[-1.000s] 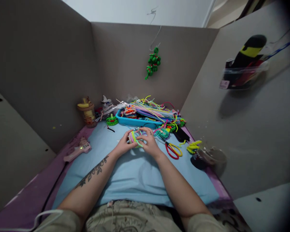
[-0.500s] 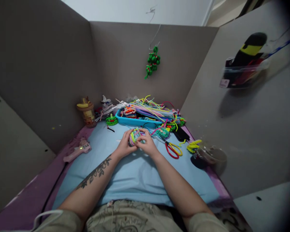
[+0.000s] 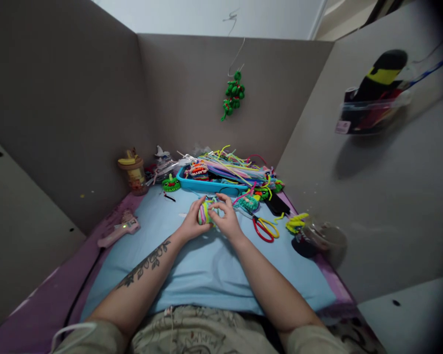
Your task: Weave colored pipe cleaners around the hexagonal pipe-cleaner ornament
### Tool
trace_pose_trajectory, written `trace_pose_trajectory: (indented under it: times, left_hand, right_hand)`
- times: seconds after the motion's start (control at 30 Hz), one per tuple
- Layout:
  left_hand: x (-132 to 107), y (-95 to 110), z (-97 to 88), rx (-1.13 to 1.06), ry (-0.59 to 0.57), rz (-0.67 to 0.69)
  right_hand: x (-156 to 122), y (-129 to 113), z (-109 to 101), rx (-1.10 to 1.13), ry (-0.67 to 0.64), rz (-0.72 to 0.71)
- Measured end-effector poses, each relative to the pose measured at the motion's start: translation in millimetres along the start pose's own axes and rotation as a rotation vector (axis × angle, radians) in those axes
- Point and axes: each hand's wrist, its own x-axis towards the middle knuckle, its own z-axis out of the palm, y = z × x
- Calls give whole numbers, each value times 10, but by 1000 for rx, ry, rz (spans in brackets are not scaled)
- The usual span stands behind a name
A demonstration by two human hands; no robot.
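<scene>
Gripping a small ball of wound pipe cleaners point(image 3: 205, 213) in pastel pink, green and yellow between both hands, just above the far middle of the light blue mat point(image 3: 206, 265). Cupping it from the left with the left hand point(image 3: 190, 223), fingers curled around its side and thumb pressing on top. Closing on it from the right with the right hand point(image 3: 227, 220), fingertips point(image 3: 221, 199) arching over the top and pinching the strands. Lying just beyond the hands, a blue tray point(image 3: 206, 186) heaped with loose pipe cleaners point(image 3: 232, 167) in many colours. Resting just to the right of the right hand, red-handled scissors point(image 3: 263, 229), with a teal woven piece point(image 3: 248, 202) near them and a yellow-green coil point(image 3: 294, 223) farther right beside a clear round container point(image 3: 323, 238). Sitting at the left edge on the purple surface, a pink glue gun point(image 3: 118, 232), well apart from the hands. Standing in the far left corner, a small jar with a yellow lid point(image 3: 133, 173), a green ring-shaped piece point(image 3: 170, 184) close by. Hanging from a wire hook on the back partition, a green pipe-cleaner figure point(image 3: 234, 96).
</scene>
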Motion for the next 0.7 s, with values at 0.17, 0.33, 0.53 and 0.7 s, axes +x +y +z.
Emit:
trace_pose_trajectory:
  times: [0.17,0.33,0.53,0.7]
  left_hand:
    - [11,34,-25,25,-57,50]
    - [-3,60,-32,1,-136,87]
    - [11,-6,-27,44,-30,40]
    - [26,-35,-37,49,-28,-33]
  right_hand:
    - [42,6,-100,-58,-13,-28]
    - [65,31,-134,-120,-32,-27]
    - [55,-12,-141,-197,-5,-86]
    - [21,-14,-111,27,-151,-29]
